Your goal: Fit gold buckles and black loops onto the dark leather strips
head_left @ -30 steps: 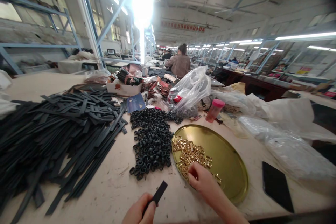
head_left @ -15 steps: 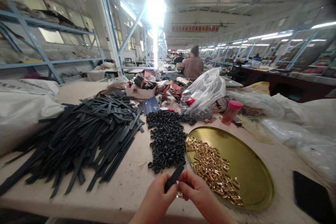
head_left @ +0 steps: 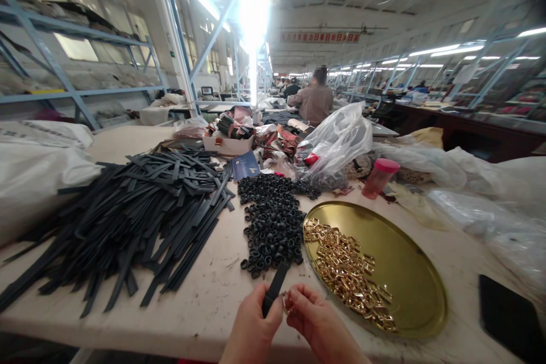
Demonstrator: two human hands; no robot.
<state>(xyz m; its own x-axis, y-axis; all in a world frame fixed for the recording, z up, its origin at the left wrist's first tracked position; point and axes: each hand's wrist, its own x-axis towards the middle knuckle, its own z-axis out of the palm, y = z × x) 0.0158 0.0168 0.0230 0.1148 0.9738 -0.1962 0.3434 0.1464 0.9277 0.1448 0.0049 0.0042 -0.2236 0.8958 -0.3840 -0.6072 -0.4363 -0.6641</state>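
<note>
My left hand (head_left: 255,318) is closed around a black strap (head_left: 276,286), which points up and away from me between thumb and fingers. Close beside it, my right hand (head_left: 307,315) pinches a small gold buckle (head_left: 285,294) near the strap's edge; the fingers mostly hide it. Just beyond both hands lies a heap of small black loops (head_left: 273,222). To the right, a round gold-coloured tray (head_left: 409,273) bears a pile of gold buckles (head_left: 347,264). A large heap of black straps (head_left: 140,222) spreads across the left of the table.
A dark phone-like slab (head_left: 507,313) lies at the table's right edge. Behind the tray stand a pink-lidded jar (head_left: 381,178) and a clear plastic bag (head_left: 341,136). A blue booklet (head_left: 245,166) and a small box (head_left: 228,145) sit farther back. A white sack (head_left: 38,176) is at left.
My right hand has drawn slightly up with the buckle, which has moved from below the strap to its side. The strap has dropped slightly left. The camera view has shifted a little.
</note>
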